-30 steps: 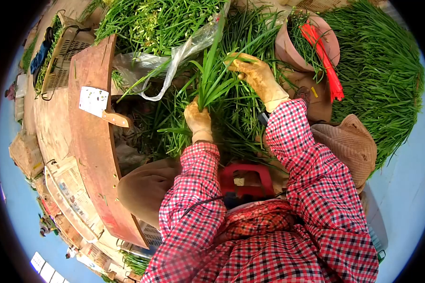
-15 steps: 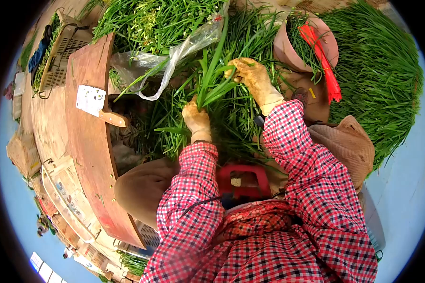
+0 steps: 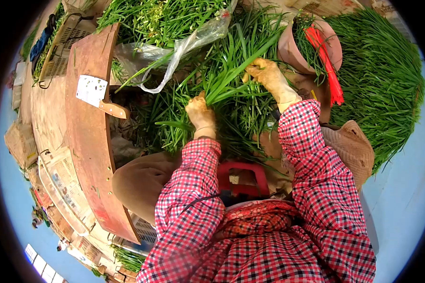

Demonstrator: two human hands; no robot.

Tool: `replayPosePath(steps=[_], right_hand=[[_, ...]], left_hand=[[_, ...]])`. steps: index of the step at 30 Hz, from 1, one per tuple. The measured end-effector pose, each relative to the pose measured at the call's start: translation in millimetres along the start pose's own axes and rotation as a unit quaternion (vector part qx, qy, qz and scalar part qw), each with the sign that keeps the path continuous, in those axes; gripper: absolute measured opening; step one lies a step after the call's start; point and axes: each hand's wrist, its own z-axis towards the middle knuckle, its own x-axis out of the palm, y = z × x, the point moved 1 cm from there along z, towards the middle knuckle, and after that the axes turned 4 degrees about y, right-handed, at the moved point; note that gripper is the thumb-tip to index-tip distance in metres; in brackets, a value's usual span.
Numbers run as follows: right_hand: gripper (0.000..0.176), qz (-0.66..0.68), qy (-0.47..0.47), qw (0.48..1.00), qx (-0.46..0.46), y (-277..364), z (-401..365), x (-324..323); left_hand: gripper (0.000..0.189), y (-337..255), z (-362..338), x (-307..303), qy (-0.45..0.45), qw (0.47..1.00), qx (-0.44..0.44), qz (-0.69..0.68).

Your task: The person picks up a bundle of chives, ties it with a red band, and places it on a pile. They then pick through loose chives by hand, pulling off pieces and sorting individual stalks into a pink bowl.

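Note:
My left hand (image 3: 199,112), in a soiled tan glove, is closed around the base of a small bunch of long green leaves (image 3: 226,85). These leaves fan up and to the right. My right hand (image 3: 265,78), gloved the same way, is beside the leaves with its fingers curled; what lies between the fingertips is too small to make out. Under both hands is a loose heap of green stalks (image 3: 243,120). A clear plastic bag (image 3: 186,47) lies above my left hand, with cut greens (image 3: 151,23) on it.
A cleaver (image 3: 92,90) with a wooden handle lies on a reddish wooden board (image 3: 87,151) at left. A pink bucket (image 3: 288,45) holds greens and red strips (image 3: 327,66). Dense greens (image 3: 382,85) spread at right. Plastic crates (image 3: 63,47) stand at far left. A red stool (image 3: 264,179) is below.
My right hand has moved right, away from my left hand. The leaves in my left hand now lean further right. The view has shifted slightly.

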Motion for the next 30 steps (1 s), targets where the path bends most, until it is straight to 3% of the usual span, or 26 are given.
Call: replayPosePath(steps=[3,6,7,10,14,15,18,19,21,22,23,25,27,28,30], right_hand=[[0.019,0.154,-0.001,0.988,-0.027,-2,1,-5],[0.019,0.198,-0.020,0.978,-0.057,6,-4,-6],[0.020,0.223,-0.019,0.974,-0.043,14,-9,-3],[0.019,0.038,-0.001,0.999,-0.010,7,-7,-8],[0.016,0.036,-0.004,0.999,0.013,8,-9,-5],[0.014,-0.056,-0.016,0.998,0.023,16,-9,-15],[0.013,0.013,-0.129,0.981,-0.144,4,-12,-54],[0.014,-0.184,-0.196,0.947,-0.174,-8,-8,-83],[0.020,-0.237,-0.274,0.926,-0.104,-17,-18,-136],[0.024,-0.095,-0.284,0.954,-0.007,-9,-29,-157],[0.025,-0.169,-0.297,0.936,0.088,-12,-33,-180],[0.025,-0.318,-0.367,0.860,0.153,-36,-35,-216],[0.022,-0.458,-0.477,0.745,0.085,-72,-30,-228],[0.022,-0.440,-0.434,0.782,0.080,-61,-26,-212],[0.023,-0.399,-0.346,0.846,0.076,-44,-12,-171]], left_hand=[[0.050,-3,-2,-3,0.003,1.000,-0.001,0.006],[0.050,-1,-2,-2,-0.006,1.000,0.004,-0.006],[0.036,2,-2,3,-0.081,0.995,0.033,0.044],[0.044,2,3,7,0.004,0.999,-0.004,0.034],[0.040,2,2,2,0.032,0.996,-0.014,0.078],[0.041,8,4,14,0.016,0.995,-0.027,0.093],[0.042,7,0,2,0.022,0.996,-0.024,0.085],[0.045,9,-2,1,0.018,0.997,-0.045,0.061],[0.044,22,0,15,-0.036,0.992,-0.042,0.115],[0.044,30,1,19,-0.063,0.987,-0.041,0.142],[0.045,32,2,9,-0.038,0.993,-0.044,0.105],[0.044,37,5,-7,0.006,0.997,-0.046,0.062],[0.040,59,12,3,0.013,0.998,-0.064,-0.019],[0.037,63,13,-8,0.051,0.990,-0.109,-0.077],[0.035,81,16,7,0.034,0.991,-0.130,0.018]])
